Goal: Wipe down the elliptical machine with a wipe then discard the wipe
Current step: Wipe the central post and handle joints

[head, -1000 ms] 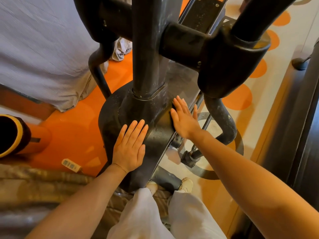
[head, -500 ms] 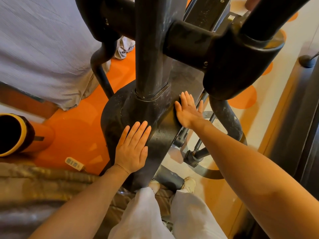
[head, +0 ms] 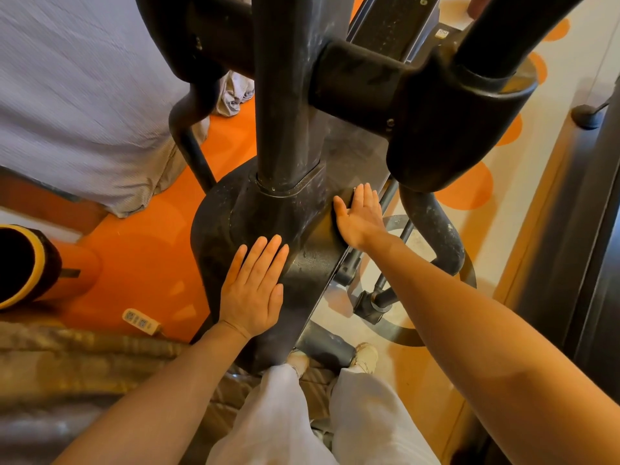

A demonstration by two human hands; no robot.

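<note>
Currently: my left hand (head: 251, 290) and right hand (head: 360, 218), fingers straight, lie flat on the elliptical machine (head: 302, 263) housing; no wipe visible. Next: fetch one, I judge.

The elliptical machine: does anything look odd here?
Yes: no wipe shows. Both the left hand and the right hand press flat and bare on the dark housing, which looks dusty and scuffed.

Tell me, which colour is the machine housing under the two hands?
Black, with dusty grey scuffs, on the housing; the head view shows it.
</note>
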